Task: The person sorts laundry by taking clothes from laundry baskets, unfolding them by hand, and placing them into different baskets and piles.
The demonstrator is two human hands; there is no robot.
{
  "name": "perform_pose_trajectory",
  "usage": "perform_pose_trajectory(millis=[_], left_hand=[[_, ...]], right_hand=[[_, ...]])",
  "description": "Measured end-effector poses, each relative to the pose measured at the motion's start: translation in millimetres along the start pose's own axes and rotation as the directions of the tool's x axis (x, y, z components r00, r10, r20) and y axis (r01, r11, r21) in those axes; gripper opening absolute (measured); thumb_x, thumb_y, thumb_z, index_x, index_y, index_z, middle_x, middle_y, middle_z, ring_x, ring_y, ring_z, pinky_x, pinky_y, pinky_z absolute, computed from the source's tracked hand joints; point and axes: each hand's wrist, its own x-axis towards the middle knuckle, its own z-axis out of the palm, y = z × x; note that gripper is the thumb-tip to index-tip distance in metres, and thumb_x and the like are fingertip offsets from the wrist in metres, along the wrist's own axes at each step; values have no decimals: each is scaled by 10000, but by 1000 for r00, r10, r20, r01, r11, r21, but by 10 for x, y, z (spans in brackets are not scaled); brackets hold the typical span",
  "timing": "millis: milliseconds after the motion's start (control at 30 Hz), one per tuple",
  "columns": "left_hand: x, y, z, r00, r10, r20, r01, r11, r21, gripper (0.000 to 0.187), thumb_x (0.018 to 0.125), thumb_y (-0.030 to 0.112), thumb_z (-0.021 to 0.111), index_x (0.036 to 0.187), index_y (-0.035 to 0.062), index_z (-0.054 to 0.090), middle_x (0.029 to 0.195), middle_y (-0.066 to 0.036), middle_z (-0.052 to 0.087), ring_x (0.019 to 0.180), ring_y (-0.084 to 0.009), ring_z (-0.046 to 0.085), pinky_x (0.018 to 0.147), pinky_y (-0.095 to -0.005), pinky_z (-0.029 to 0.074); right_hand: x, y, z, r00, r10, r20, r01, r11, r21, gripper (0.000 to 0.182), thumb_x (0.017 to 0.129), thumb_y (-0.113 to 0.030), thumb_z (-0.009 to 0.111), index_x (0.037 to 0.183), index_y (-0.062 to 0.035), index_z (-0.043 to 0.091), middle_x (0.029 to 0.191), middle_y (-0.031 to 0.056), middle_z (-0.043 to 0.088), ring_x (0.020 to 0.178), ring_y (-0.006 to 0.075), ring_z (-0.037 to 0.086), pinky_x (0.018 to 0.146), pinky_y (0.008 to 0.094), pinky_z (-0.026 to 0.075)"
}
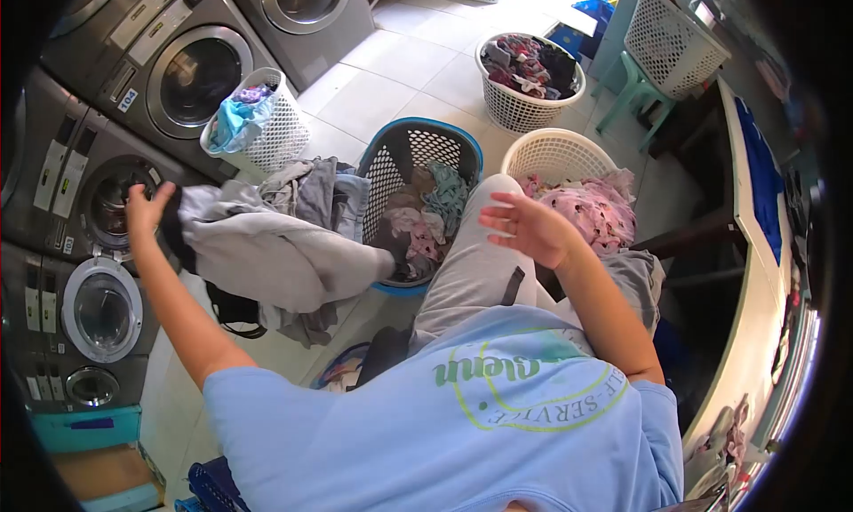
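Observation:
My left hand [147, 214] is reached out to the left, in front of the stacked machines, with its thumb and a forefinger apart. It holds the black-banded end of a light grey garment [275, 241], which stretches to the right with its far end blurred by motion near the basket. More grey clothes [320, 197] lie in a heap just behind it. My right hand [533, 228] is raised above my right thigh, palm up, fingers spread and nothing in them. Between my knees and the machines stands a dark basket with a blue rim [418, 126], holding pink, teal and brown clothes.
A cream basket [555, 143] with pink clothes stands by my right leg. Farther off are a white basket of dark clothes [529, 108] and a white basket [284, 130] with blue cloth. One washer door [102, 309] hangs ajar at left. A table edge [755, 272] runs along the right.

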Motion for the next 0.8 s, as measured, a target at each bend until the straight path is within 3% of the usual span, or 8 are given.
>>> perform_pose_trajectory(millis=[167, 333, 400, 433, 500, 600, 700, 800], left_hand=[[-522, 1435, 793, 781, 426, 457, -182, 855, -485, 690, 774, 442, 715, 1255, -14, 522, 1226, -201, 579, 1135, -290, 556, 931, -351, 438], [-1234, 3017, 1496, 285, 717, 636, 160, 619, -769, 494, 945, 426, 502, 1276, 61, 527, 1219, -86, 589, 1032, -175, 579, 843, -287, 458], [-1421, 3476, 2360, -18, 646, 763, -64, 761, -646, 740, 835, 614, 553, 1328, 66, 480, 1261, -86, 563, 1116, -180, 535, 902, -306, 437], [-1582, 3633, 2439, 13, 578, 816, -164, 806, -568, 943, 728, 722, 584, 1341, 18, 452, 1318, -134, 520, 1206, -224, 493, 990, -340, 399], [-1871, 3841, 3056, 45, 644, 764, -318, 734, -600, 1072, 678, 799, 539, 1365, -13, 407, 1398, -208, 418, 1299, -312, 411, 1072, -360, 331], [-2321, 4102, 3858, 210, 518, 829, 253, 790, -558, 842, 824, 650, 513, 1327, -22, 452, 1341, -239, 469, 1257, -334, 454, 1030, -392, 362], [-2924, 4260, 4706, 741, 380, 554, 111, 744, -659, 648, 851, 445, 585, 1325, 27, 441, 1291, -244, 506, 1194, -382, 489, 997, -429, 384], [-3400, 4316, 4788, 829, 422, 366, -55, 715, -697, 679, 812, 403, 632, 1348, 50, 413, 1323, -251, 473, 1174, -410, 496, 988, -434, 392]], right_hand=[[320, 41, -525, 874, -230, -427, 94, 944, -315, 319, 932, -232, 534, 1210, -77, 509, 1085, 69, 604, 1005, 173, 590, 838, 344, 467], [920, 252, -688, 768, -538, -347, 138, 668, -731, 157, 912, -163, 572, 1033, -72, 616, 934, 41, 634, 873, 124, 590, 730, 282, 461], [1034, 382, -561, 691, -697, -192, 97, 352, -931, 84, 861, -130, 605, 908, -79, 651, 870, 32, 643, 885, 137, 592, 766, 313, 429], [1050, 448, -521, 690, -696, -197, 89, 352, -932, 84, 861, -130, 605, 908, -79, 651, 870, 32, 643, 885, 137, 592, 766, 313, 429], [1041, 551, -468, 621, -754, 213, -10, -279, -960, 51, 785, -139, 636, 814, -100, 652, 843, 33, 636, 893, 203, 590, 799, 378, 384], [1113, 511, -521, 650, -744, 158, -23, -227, -974, 37, 740, -140, 640, 771, -122, 643, 846, 8, 641, 946, 202, 572, 845, 390, 340], [1085, 406, -494, 662, -733, 156, -31, -234, -972, 62, 732, -106, 647, 792, -120, 637, 856, -10, 651, 944, 184, 578, 840, 364, 350], [1084, 371, -528, 657, -740, 144, -13, -203, -979, 84, 719, -94, 643, 798, -118, 626, 856, -8, 650, 953, 185, 578, 832, 372, 354]])
